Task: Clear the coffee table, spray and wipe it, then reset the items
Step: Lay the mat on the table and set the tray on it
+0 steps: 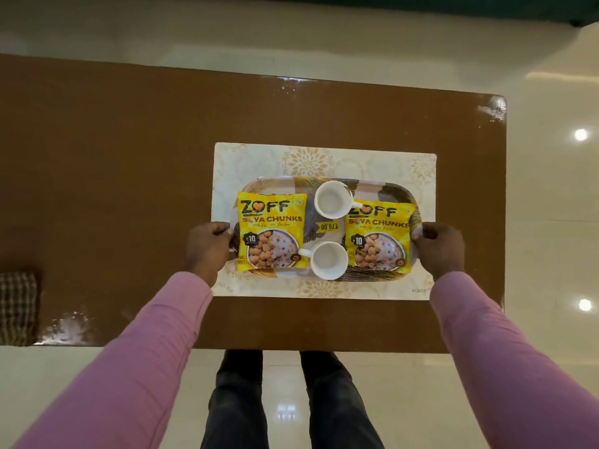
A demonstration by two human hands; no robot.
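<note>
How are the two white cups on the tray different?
The far cup has its handle pointing right; the near cup has its handle pointing left. The far cup sits by the back edge of the tray, the near cup by its front edge. Both are white, upright and look empty.

We look down on a brown tabletop (113, 173) that carries a placemat and a cloth.
Its surface is dark brown and rectangular, and we see shiny patches at its far right corner, along its far edge and near its front left. A pale placemat (259, 160) with gold flower prints lies flat right of centre, square to the edges. A folded checked cloth (17, 307) lies at the left by the near edge, well apart from the placemat.
</note>
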